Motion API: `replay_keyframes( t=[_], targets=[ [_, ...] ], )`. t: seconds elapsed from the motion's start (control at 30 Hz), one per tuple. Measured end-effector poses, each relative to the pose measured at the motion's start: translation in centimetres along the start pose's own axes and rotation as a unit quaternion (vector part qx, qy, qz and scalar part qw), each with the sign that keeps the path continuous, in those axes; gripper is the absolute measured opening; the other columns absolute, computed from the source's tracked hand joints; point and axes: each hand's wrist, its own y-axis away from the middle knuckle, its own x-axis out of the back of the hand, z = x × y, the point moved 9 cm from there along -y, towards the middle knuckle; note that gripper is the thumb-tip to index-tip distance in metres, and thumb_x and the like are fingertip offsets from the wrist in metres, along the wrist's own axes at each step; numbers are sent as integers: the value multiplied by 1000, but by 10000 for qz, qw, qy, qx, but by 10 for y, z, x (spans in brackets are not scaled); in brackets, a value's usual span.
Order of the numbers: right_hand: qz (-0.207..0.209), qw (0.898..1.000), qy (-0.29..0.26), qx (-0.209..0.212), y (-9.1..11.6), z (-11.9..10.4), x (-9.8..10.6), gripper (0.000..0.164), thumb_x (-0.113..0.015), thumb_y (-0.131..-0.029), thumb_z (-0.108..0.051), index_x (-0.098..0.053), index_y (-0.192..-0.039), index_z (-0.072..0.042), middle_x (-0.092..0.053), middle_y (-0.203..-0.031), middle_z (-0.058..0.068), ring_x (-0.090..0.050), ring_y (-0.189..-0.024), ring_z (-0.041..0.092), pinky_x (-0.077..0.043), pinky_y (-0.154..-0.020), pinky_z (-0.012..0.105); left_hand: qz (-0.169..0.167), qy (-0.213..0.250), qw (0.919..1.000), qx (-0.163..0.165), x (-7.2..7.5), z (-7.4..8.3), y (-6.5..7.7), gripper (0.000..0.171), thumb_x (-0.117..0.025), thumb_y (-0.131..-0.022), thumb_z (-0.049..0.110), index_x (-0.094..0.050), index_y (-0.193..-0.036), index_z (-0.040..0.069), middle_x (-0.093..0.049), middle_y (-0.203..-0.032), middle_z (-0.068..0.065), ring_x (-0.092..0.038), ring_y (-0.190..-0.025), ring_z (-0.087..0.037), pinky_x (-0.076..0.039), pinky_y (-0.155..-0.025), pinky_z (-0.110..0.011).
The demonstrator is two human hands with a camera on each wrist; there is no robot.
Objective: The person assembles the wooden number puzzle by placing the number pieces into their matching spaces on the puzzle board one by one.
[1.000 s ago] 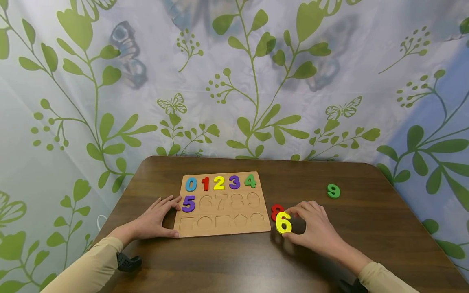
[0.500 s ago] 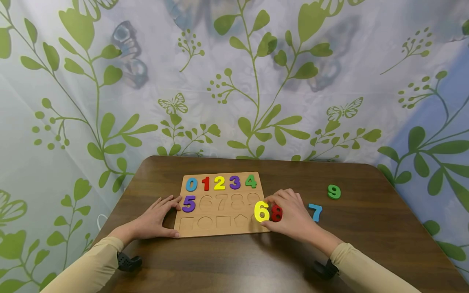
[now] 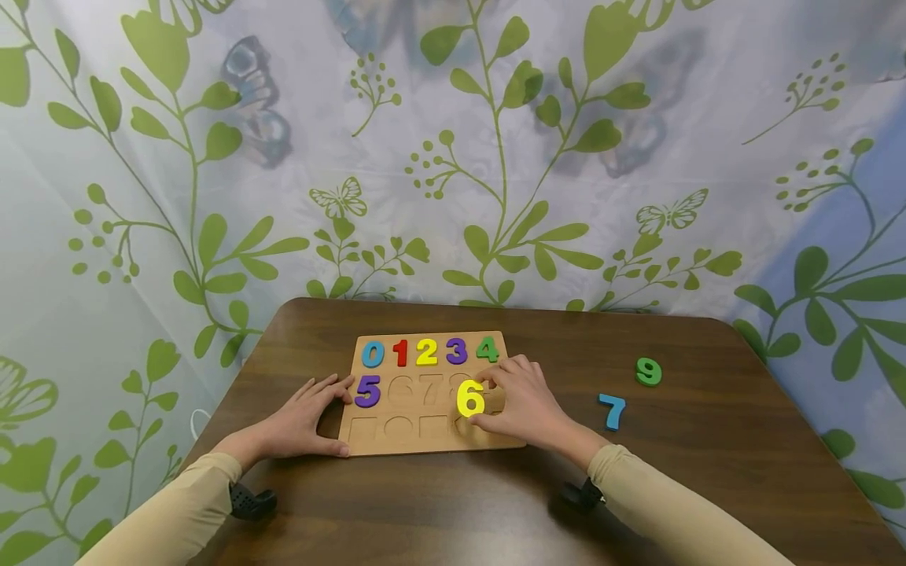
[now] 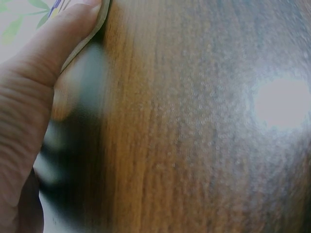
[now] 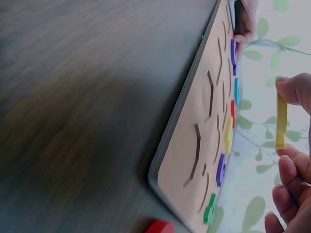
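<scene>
A wooden number puzzle board (image 3: 418,444) lies on the table. Pieces 0 to 4 fill its top row, and a purple 5 (image 3: 367,391) sits at the left of the second row. My right hand (image 3: 527,405) pinches a yellow number 6 (image 3: 470,398) between thumb and fingers, held up over the board's right half; the right wrist view shows the yellow piece (image 5: 281,119) edge-on, raised above the board. My left hand (image 3: 300,420) rests at the board's left edge, fingers spread and thumb on the near corner. In the left wrist view, its thumb (image 4: 58,39) touches the board edge.
To the right on the brown table (image 3: 453,511) lie a blue 7 (image 3: 612,411) and a green 9 (image 3: 648,371). A red piece (image 5: 159,226) shows beside the board in the right wrist view; my right hand hides it from the head view. A patterned curtain hangs behind.
My right hand has carried the yellow 6 leftward from beside the red 8 to over the board, uncovering the blue 7. My left hand has stayed at the board's edge.
</scene>
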Motion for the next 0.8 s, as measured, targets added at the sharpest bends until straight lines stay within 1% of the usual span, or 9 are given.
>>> replay_keyframes(
  t=[0.2, 0.37, 0.5, 0.8],
  targets=[
    [-109, 9999, 30, 57, -15, -8, -15, 58, -88, -71, -54, -73, -115, -20, -60, -99, -6, -46, -101, 17, -35, -86, 42, -34, -61, 10000, 16, 0, 0, -2, 80, -73, -73, 78, -53, -126, 21, -33, -164, -10, -22, -152, -43, -7, -119, -67],
    [-230, 9997, 103, 20, -27, -12, -28, 57, -85, -73, -57, -72, -115, -21, -58, -98, -8, -47, -103, 19, -36, -93, 45, -58, -47, 10000, 28, 0, 0, -2, 79, -74, -73, 78, -53, -126, 22, -33, -165, -10, -21, -152, -43, -7, -119, -67],
    [-383, 9991, 157, -118, -37, -14, -40, 57, -83, -74, -59, -72, -115, -21, -58, -100, -10, -47, -101, 16, -36, -97, 45, -54, -50, 10000, 21, 0, -1, -2, 78, -75, -74, 77, -53, -125, 22, -33, -164, -10, -21, -152, -43, -7, -119, -68],
    [-805, 9961, 216, -283, -57, -24, -64, 61, -79, -75, -64, -72, -118, -22, -56, -101, -10, -46, -104, 16, -37, -90, 43, -53, -28, 10000, 27, 0, -1, -2, 77, -75, -74, 76, -53, -125, 22, -33, -165, -9, -21, -152, -43, -7, -119, -68]
  ],
)
